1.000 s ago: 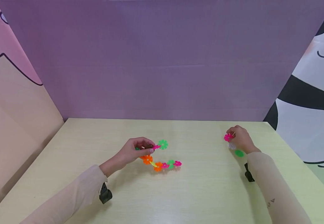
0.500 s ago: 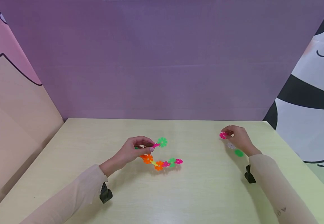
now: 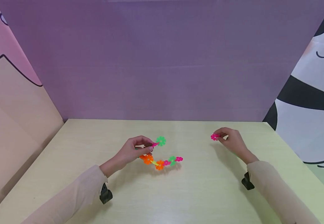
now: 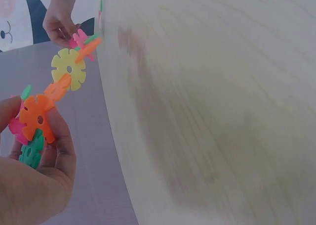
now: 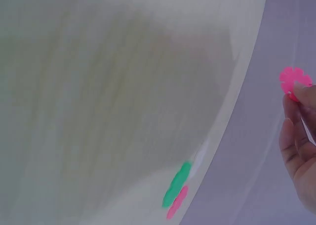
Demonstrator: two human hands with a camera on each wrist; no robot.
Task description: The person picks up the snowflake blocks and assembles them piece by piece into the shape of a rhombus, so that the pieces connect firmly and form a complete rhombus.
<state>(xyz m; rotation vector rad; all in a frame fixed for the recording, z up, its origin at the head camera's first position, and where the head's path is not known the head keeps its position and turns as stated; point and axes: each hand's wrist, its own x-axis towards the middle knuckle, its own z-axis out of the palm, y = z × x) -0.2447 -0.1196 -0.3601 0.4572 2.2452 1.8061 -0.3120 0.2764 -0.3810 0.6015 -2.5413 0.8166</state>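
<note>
My left hand (image 3: 136, 148) grips a chain of slotted flower-shaped plastic discs (image 3: 148, 159) slightly above the table. Orange, yellow, pink and green pieces are joined in a curve, and its lower end hangs to the right. A light green disc (image 3: 161, 141) sticks out past my left fingertips. In the left wrist view, an orange disc (image 4: 33, 116) and a dark green disc (image 4: 32, 150) lie within the grasp. Off to the right, my right hand (image 3: 233, 143) pinches a single pink disc (image 3: 214, 137) between thumb and fingers, apart from the chain.
On the table (image 3: 201, 193), a loose green disc (image 5: 177, 184) and a pink disc (image 5: 177, 202) lie near each other in the right wrist view. A purple panel (image 3: 162, 62) stands behind the far edge. Printed side panels flank both sides.
My right hand has moved left with the pink disc, towards the chain. The loose white and green discs are now hidden by that hand in the head view. My left hand is almost still.
</note>
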